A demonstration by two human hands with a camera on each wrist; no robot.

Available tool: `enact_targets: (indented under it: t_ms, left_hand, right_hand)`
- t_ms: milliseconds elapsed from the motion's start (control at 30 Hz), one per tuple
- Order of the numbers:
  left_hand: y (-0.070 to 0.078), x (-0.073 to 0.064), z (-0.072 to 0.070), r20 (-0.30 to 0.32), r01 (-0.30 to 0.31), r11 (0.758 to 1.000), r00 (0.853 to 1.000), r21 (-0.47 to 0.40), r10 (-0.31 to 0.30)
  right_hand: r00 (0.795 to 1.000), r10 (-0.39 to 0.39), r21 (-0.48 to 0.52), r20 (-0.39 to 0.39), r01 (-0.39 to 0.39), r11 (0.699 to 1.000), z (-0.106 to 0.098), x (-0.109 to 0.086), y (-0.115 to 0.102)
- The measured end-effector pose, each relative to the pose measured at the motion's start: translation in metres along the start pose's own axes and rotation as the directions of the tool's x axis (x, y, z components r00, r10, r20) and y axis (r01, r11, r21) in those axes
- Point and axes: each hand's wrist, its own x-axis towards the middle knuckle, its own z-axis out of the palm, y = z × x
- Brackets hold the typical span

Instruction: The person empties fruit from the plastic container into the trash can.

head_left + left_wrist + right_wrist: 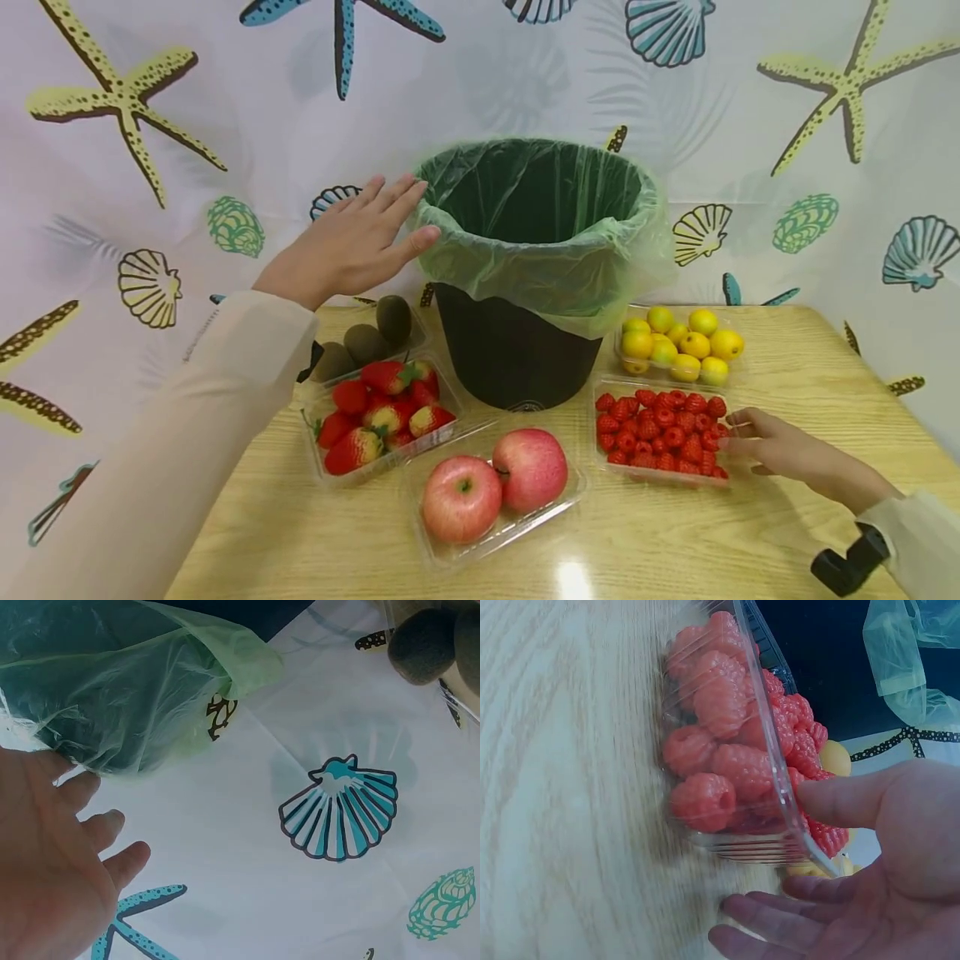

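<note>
A black bin (517,350) lined with a thin green plastic bag (525,275) stands at the back of the table. My left hand (356,242) is at the bag's left edge, fingers straight and holding nothing; in the left wrist view the bag (127,697) hangs beside its fingertips. At the right end of a clear box of raspberries (663,433) is my right hand (787,454). In the right wrist view its thumb (840,799) lies over the box's rim by the raspberries (735,727), while the other fingers spread outside the end wall, apparently apart from it.
Left of the bin sit a box of kiwis (367,342) and a box of strawberries (382,408). Two apples (461,500) lie in a clear tray in front. Small yellow citrus fruits (682,342) fill a box behind the raspberries. A patterned cloth (480,75) hangs behind the table.
</note>
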Motion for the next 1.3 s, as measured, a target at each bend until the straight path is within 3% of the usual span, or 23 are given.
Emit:
enact_targets:
  t_ms: [267, 367, 467, 600, 767, 900, 933, 1100, 1300]
  left_hand:
    - [0.004, 0.009, -0.002, 0.029, -0.016, 0.999, 0.999, -0.035, 0.017]
    - [0.006, 0.01, -0.002, 0.037, -0.012, 1.0, 0.999, -0.028, 0.013]
    - [0.007, 0.012, -0.002, 0.038, -0.012, 1.0, 0.999, -0.023, 0.013]
    - [0.008, 0.013, -0.002, 0.035, -0.011, 1.0, 0.999, -0.025, 0.012]
    - [0.008, 0.012, 0.0, 0.039, 0.005, 1.0, 0.999, -0.019, -0.004]
    - [0.008, 0.011, 0.0, 0.036, 0.007, 1.0, 0.999, -0.018, -0.006]
    - [0.008, 0.011, 0.0, 0.036, 0.005, 1.0, 0.999, -0.019, -0.004]
    - [0.01, 0.011, 0.0, 0.054, 0.001, 0.999, 0.999, -0.039, 0.002]
    - [0.011, 0.011, -0.002, 0.06, 0.0, 0.999, 0.998, -0.04, 0.003]
  right_hand:
    - [0.999, -0.014, 0.13, 0.042, 0.009, 0.991, -0.004, 0.0, 0.008]
    - [0.997, -0.027, 0.232, 0.079, 0.008, 0.973, -0.003, 0.0, 0.012]
    - [0.994, -0.015, 0.373, 0.109, -0.027, 0.927, -0.001, 0.001, 0.017]
    - [0.994, 0.017, 0.535, 0.107, -0.072, 0.842, 0.002, 0.003, 0.021]
    - [0.996, 0.028, 0.656, 0.088, -0.079, 0.75, 0.008, 0.006, 0.023]
    - [0.991, 0.007, 0.716, 0.132, -0.1, 0.69, 0.013, 0.007, 0.024]
    - [0.991, 0.003, 0.72, 0.136, -0.101, 0.687, 0.014, 0.007, 0.024]
    - [0.992, -0.002, 0.685, 0.13, -0.088, 0.724, 0.016, 0.003, 0.022]
    - [0.986, -0.024, 0.736, 0.162, -0.105, 0.669, 0.015, -0.003, 0.013]
